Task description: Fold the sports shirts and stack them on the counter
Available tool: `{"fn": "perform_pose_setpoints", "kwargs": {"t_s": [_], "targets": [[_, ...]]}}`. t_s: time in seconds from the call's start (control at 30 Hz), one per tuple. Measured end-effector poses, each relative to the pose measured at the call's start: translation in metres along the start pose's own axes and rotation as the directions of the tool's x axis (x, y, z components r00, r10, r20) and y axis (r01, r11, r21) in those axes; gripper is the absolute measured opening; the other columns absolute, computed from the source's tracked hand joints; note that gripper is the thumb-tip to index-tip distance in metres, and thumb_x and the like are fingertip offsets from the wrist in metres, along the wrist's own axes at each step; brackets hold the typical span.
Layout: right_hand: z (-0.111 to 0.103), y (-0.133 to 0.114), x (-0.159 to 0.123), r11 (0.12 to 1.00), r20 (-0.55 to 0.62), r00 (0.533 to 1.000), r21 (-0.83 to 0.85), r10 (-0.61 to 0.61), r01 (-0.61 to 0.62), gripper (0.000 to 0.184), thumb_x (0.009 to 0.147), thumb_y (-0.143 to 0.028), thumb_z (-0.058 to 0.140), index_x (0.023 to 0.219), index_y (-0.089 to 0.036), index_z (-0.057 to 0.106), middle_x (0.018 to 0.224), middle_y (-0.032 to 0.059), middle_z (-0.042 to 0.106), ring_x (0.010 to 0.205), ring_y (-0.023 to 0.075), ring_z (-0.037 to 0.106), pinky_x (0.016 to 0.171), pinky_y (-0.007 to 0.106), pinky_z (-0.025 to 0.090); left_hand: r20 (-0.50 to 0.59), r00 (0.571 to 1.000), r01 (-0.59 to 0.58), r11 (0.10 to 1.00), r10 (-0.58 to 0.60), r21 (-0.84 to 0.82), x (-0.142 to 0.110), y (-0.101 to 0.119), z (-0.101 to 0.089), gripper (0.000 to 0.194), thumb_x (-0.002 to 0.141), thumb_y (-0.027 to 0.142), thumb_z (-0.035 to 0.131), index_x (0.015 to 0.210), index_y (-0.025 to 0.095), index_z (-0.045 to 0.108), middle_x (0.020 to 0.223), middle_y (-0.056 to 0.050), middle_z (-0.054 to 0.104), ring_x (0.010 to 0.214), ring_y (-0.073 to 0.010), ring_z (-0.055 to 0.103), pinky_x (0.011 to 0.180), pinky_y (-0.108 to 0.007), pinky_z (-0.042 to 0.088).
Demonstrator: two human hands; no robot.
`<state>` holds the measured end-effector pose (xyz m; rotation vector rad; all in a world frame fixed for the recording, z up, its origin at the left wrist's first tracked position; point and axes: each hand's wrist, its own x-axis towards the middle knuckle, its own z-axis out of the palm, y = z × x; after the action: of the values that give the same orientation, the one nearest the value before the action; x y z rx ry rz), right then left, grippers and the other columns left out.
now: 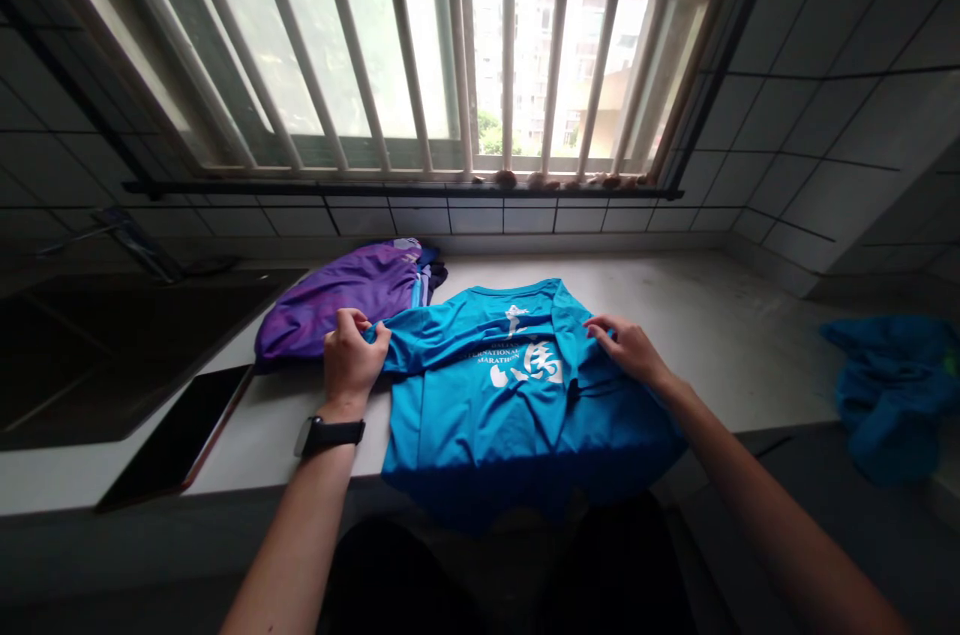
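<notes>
A blue T-shirt [465,415] with white lettering is spread on the white counter, its lower part hanging over the front edge. One sleeve stretches to the left, where my left hand [354,360] pinches its end, fingers closed. My right hand [624,347] is at the shirt's right side, fingertips together on the fabric near the folded-over edge. Creases run across the shirt between both hands. A black watch sits on my left wrist.
Purple folded clothing [337,295] lies behind my left hand. A phone [180,435] rests near the counter's front edge, beside the dark sink [135,345] with its faucet [139,245]. Another blue cloth [892,395] hangs over the edge at far right. A barred window [450,65] rises behind.
</notes>
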<state>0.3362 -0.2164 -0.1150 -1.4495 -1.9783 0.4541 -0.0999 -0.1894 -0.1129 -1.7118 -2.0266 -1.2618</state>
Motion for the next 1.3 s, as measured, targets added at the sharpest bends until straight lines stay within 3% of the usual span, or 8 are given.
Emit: {"fn": "perform_pose_setpoints", "kwargs": {"t_s": [0.1,0.2,0.47,0.6,0.7,0.97,1.2,1.3], "targets": [[0.005,0.002,-0.006,0.961,0.013,0.991,-0.242,-0.137,0.136,0.042,0.088,-0.042,0.067,0.125,-0.022,0.069,0.137,0.0106,0.063,0.127,0.0273,0.060,0.108,0.039,0.047,0.005,1.000,0.004,1.000,-0.004,0.008,0.000,0.001,0.000,0.022,0.081,0.036,0.054,0.097,0.022,0.050,0.087,-0.008,0.065,0.083,-0.0285,0.066,0.085,-0.043,0.052],[0.005,0.003,-0.009,0.935,0.120,0.986,-0.320,-0.118,0.151,0.024,0.095,-0.032,0.058,0.110,-0.024,0.075,0.128,0.0076,0.069,0.118,0.0242,0.065,0.105,0.037,0.048,0.007,1.000,0.006,1.000,-0.006,0.007,-0.001,0.001,-0.001,0.022,0.081,0.036,0.054,0.098,0.022,0.050,0.087,-0.009,0.065,0.084,-0.0290,0.066,0.084,-0.043,0.052],[-0.009,0.005,-0.014,0.914,0.037,0.999,-0.405,0.020,-0.003,0.027,0.096,-0.032,0.053,0.086,-0.023,0.077,0.122,0.0073,0.072,0.115,0.0258,0.065,0.106,0.038,0.047,0.031,0.999,0.013,0.999,-0.014,0.029,-0.001,0.001,-0.001,0.023,0.081,0.037,0.055,0.099,0.022,0.053,0.089,-0.009,0.067,0.087,-0.0291,0.068,0.083,-0.040,0.052],[0.005,0.003,-0.008,0.905,0.009,0.999,-0.422,-0.050,0.049,0.040,0.098,-0.032,0.047,0.131,-0.021,0.067,0.151,0.0100,0.054,0.140,0.0287,0.049,0.117,0.046,0.038,0.090,0.994,0.045,0.989,-0.058,0.138,-0.002,0.008,-0.006,0.029,0.082,0.043,0.055,0.100,0.020,0.057,0.089,-0.011,0.070,0.086,-0.0318,0.069,0.082,-0.041,0.050],[0.019,0.003,-0.003,0.908,0.158,0.986,-0.402,-0.055,0.115,0.052,0.098,-0.031,0.045,0.149,-0.024,0.052,0.161,0.0079,0.043,0.151,0.0297,0.034,0.122,0.056,0.027,0.131,0.989,0.025,0.955,-0.066,0.295,-0.005,0.017,-0.012,0.033,0.084,0.046,0.052,0.098,0.017,0.062,0.082,-0.014,0.071,0.084,-0.0345,0.070,0.086,-0.045,0.047],[0.008,-0.007,0.000,0.992,0.054,0.996,-0.096,-0.077,0.082,0.043,0.095,-0.027,0.036,0.090,-0.019,0.078,0.117,0.0098,0.070,0.111,0.0255,0.065,0.105,0.038,0.047,0.198,0.980,-0.115,0.902,0.033,0.416,-0.010,0.022,-0.016,0.034,0.086,0.036,0.047,0.096,0.014,0.071,0.080,-0.017,0.074,0.080,-0.0323,0.069,0.089,-0.044,0.041],[0.009,-0.013,-0.015,0.982,-0.074,0.992,-0.165,-0.104,0.091,0.055,0.100,-0.042,0.036,0.147,-0.020,0.052,0.151,0.0115,0.051,0.141,0.0278,0.046,0.117,0.042,0.037,0.193,0.981,-0.079,0.919,0.003,0.386,-0.008,0.022,-0.017,0.035,0.086,0.034,0.047,0.098,0.012,0.072,0.081,-0.016,0.073,0.082,-0.0306,0.069,0.090,-0.043,0.041],[0.025,-0.008,-0.025,0.934,0.111,0.983,-0.312,-0.149,0.177,0.060,0.100,-0.052,0.038,0.153,-0.025,0.044,0.161,0.0098,0.041,0.152,0.0321,0.031,0.121,0.055,0.028,0.193,0.981,-0.063,0.916,-0.015,0.396,-0.008,0.023,-0.017,0.036,0.085,0.033,0.047,0.101,0.013,0.072,0.083,-0.017,0.073,0.085,-0.0313,0.069,0.089,-0.041,0.041]]}}
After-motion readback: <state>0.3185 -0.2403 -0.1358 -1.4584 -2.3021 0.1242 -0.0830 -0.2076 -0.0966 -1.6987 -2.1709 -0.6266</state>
